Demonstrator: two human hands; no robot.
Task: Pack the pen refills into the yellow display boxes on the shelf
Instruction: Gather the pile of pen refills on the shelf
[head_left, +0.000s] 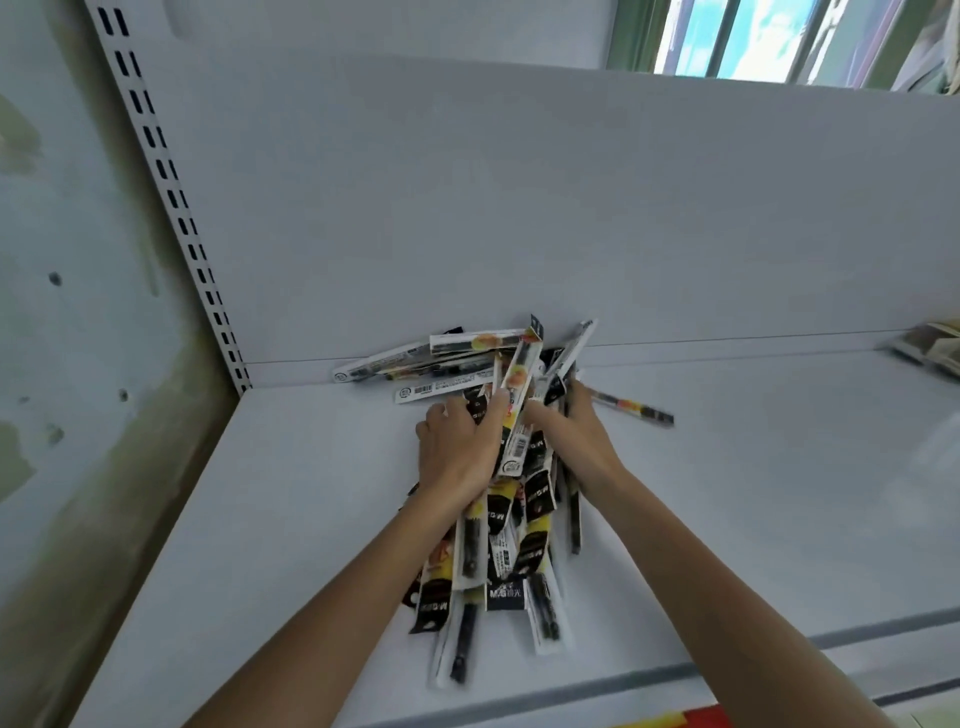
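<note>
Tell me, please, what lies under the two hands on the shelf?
A pile of packaged pen refills, gathered between the left hand and right hand; whatever lies beneath the pile is covered.

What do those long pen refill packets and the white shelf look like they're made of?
Pen refill packets: seemingly thin clear plastic sleeves with printed card or film ends; the dark refills show through.
Shelf: probably painted sheet metal, matte white; the slotted upright at its back corner suggests steel shop racking.

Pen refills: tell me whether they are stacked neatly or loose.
Loose. The pen refills lie crisscrossed on the shelf, gathered between the left hand and right hand.
</note>
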